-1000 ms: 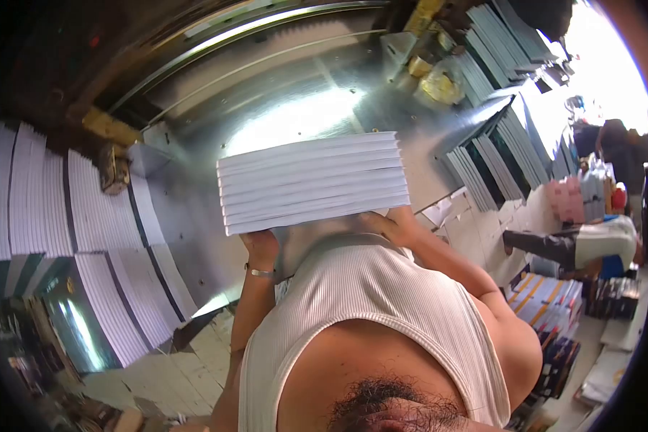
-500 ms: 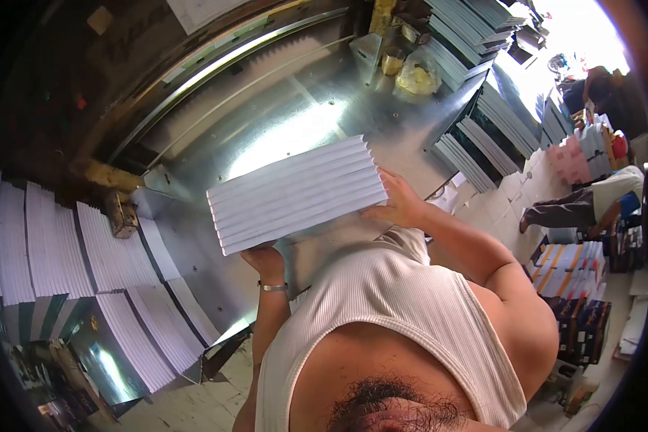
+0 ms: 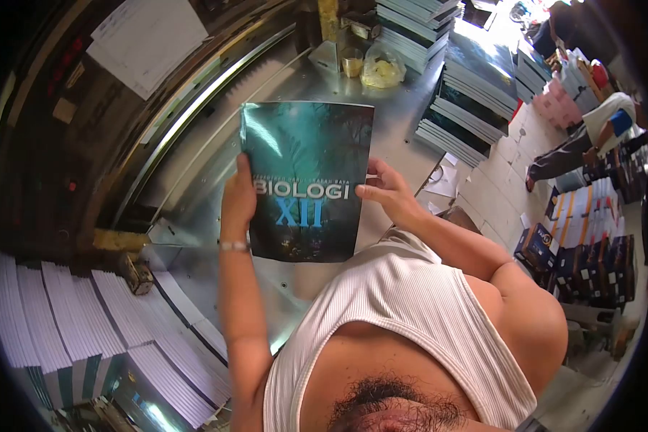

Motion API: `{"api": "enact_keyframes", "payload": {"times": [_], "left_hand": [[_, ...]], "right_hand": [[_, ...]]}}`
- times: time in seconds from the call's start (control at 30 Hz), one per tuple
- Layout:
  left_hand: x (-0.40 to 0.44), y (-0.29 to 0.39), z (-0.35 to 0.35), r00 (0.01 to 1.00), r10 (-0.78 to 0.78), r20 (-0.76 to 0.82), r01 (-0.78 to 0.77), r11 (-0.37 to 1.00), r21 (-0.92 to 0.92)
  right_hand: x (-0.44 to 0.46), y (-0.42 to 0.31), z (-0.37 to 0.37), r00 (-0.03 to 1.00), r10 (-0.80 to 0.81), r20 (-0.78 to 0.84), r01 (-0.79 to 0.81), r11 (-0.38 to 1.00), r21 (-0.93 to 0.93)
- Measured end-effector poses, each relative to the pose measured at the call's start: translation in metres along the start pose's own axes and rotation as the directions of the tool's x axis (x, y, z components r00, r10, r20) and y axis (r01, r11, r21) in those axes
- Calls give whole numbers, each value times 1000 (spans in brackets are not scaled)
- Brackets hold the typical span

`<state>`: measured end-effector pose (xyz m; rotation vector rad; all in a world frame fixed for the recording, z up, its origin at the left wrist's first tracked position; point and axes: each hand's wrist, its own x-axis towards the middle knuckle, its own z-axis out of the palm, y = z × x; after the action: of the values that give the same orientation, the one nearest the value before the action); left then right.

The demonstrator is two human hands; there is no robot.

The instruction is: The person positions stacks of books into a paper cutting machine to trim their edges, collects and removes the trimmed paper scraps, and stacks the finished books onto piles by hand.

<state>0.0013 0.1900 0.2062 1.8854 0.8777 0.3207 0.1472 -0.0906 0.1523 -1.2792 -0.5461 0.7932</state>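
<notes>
A stack of books faces me cover up, the top book (image 3: 306,155) dark teal with "BIOLOGI XII" printed on it. Its left edge rests in my left hand (image 3: 239,196), the thumb along the cover's side and a bracelet at the wrist. On the opposite edge, my right hand (image 3: 387,191) grips with the thumb at the front. Both hands are closed on the stack, above the metal worktable (image 3: 266,295). The books beneath the top cover are hidden from this angle.
White-edged book stacks (image 3: 72,317) fill the lower left, with a small block (image 3: 135,273) on them. More dark-covered stacks (image 3: 468,93) stand at the upper right. A glass (image 3: 351,63) and a plastic bag (image 3: 383,66) sit at the back. A person (image 3: 590,137) bends at far right.
The stack has turned from showing its page edges to showing its front cover. My left hand has moved from underneath up to the left side; my right hand stays on the right side.
</notes>
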Motion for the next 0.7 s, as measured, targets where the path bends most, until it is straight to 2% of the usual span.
{"api": "enact_keyframes", "payload": {"times": [0.07,0.1,0.17,0.2,0.23,0.3,0.4,0.5,0.53,0.6,0.7], "left_hand": [[48,-16,16,987,-81,138,65,991,117],[72,-28,29,983,-75,170,47,985,164],[99,-39,59,969,-109,221,91,992,90],[109,-35,68,957,-121,263,70,979,194],[114,-35,77,940,-126,318,59,975,214],[99,-1,89,936,-146,321,35,944,327],[121,-26,109,912,-109,395,-23,949,314],[124,-24,115,919,-37,394,-138,904,405],[119,-21,117,937,2,349,-170,875,453],[121,-21,119,932,37,361,-207,871,446],[130,-23,118,925,104,365,-274,848,453]], "right_hand": [[4,8,-2,989,99,-114,-91,993,71],[8,18,-5,978,143,-152,-132,988,84],[12,39,-16,942,219,-253,-193,974,123],[11,40,-20,928,259,-269,-214,959,184],[6,42,-21,911,300,-282,-233,940,248],[3,50,-28,881,367,-299,-268,907,324],[2,69,-38,850,443,-286,-329,870,368],[-3,63,-34,846,421,-327,-301,883,359],[-5,65,-34,842,415,-345,-295,889,350],[0,66,-30,841,389,-375,-271,905,329],[4,54,-28,811,449,-375,-343,885,316]]}}
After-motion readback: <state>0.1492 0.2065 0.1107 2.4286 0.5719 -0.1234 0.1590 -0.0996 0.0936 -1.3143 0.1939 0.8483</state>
